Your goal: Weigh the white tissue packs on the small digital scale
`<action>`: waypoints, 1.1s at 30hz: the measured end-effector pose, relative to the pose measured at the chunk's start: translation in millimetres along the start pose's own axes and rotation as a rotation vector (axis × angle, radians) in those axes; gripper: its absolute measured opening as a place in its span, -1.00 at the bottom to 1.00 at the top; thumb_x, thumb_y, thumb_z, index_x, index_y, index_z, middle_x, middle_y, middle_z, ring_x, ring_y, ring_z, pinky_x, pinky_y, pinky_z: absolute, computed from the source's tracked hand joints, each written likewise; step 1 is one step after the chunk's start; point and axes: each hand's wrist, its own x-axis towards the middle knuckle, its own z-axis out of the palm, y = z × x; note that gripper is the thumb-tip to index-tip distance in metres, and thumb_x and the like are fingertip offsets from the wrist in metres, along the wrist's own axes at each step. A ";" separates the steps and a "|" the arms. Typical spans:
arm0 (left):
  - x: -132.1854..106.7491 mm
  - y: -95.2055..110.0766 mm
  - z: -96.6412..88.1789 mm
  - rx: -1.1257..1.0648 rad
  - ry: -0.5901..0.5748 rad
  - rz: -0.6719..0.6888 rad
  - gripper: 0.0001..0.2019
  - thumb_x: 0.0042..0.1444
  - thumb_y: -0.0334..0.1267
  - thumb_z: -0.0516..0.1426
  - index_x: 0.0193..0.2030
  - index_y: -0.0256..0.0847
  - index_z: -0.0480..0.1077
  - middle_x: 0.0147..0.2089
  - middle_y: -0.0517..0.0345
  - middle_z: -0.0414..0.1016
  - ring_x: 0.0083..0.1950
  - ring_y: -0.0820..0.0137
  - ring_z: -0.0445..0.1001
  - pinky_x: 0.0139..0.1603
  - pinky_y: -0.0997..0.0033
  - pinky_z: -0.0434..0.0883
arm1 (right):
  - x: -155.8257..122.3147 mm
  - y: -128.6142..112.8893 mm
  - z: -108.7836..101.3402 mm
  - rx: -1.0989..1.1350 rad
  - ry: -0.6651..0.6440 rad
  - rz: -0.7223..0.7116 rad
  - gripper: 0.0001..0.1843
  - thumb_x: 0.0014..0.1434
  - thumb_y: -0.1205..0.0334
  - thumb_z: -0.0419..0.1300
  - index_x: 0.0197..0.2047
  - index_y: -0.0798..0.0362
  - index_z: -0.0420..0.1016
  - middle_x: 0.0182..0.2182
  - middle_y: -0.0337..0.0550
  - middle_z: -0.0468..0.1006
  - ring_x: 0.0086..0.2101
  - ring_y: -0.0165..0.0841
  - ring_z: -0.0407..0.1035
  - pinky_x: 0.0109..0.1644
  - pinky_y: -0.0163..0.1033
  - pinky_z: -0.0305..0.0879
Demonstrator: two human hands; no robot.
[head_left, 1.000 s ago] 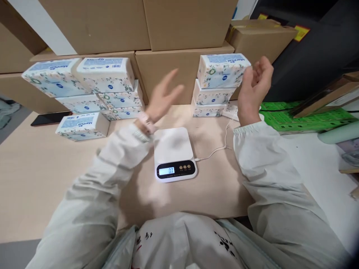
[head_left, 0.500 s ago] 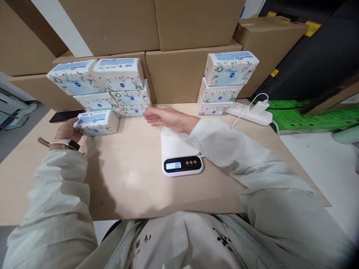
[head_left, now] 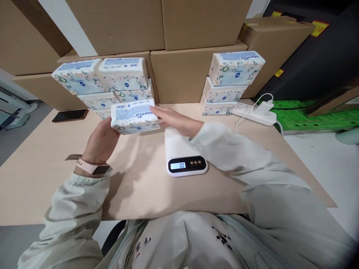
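Observation:
A white tissue pack with blue print and a floral pattern is held above the table, its printed top tilted toward me. My left hand grips its left end from beneath. At the opposite end, my right hand has its thumb over the top edge and its other fingers partly hidden behind the pack. Under my right forearm sits a white kitchen scale, its lit display reading 0.0 and its plate bare where visible.
Stacked tissue packs stand at the back left, and a stack of three packs at the back right. A phone lies on the left. A power strip with a plugged-in charger lies right. Cardboard boxes line the back.
My left hand has carried the tissue pack rightward and up from the left side. My right hand now meets its right end. The view has shifted slightly.

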 end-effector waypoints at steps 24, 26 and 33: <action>-39.8 -123.1 27.0 -0.089 0.361 -0.007 -0.46 0.09 0.21 0.35 0.05 -0.15 0.58 0.17 -0.09 0.60 0.17 0.17 0.59 0.31 0.07 0.49 | -170.3 132.5 -80.2 -0.406 0.969 -0.466 -0.55 0.48 -0.06 0.15 0.30 -0.10 0.53 0.13 0.02 0.69 0.08 -0.14 0.62 0.24 0.17 0.55; -38.9 -122.5 25.7 -0.110 0.359 0.000 -0.49 0.10 0.18 0.34 0.03 -0.16 0.59 0.14 -0.09 0.62 0.13 0.19 0.60 0.28 0.10 0.50 | -168.5 131.4 -80.3 -0.412 0.967 -0.453 -0.56 0.48 -0.07 0.15 0.28 -0.09 0.54 0.12 0.02 0.70 0.06 -0.14 0.62 0.22 0.16 0.56; -41.5 -121.7 21.3 -0.134 0.324 0.003 -0.51 0.12 0.16 0.32 0.00 -0.19 0.60 0.11 -0.10 0.63 0.12 0.19 0.61 0.30 0.09 0.50 | -167.4 134.1 -79.0 -0.416 0.969 -0.462 -0.60 0.49 -0.05 0.13 0.22 -0.09 0.59 0.03 -0.01 0.73 0.00 -0.15 0.64 0.18 0.14 0.57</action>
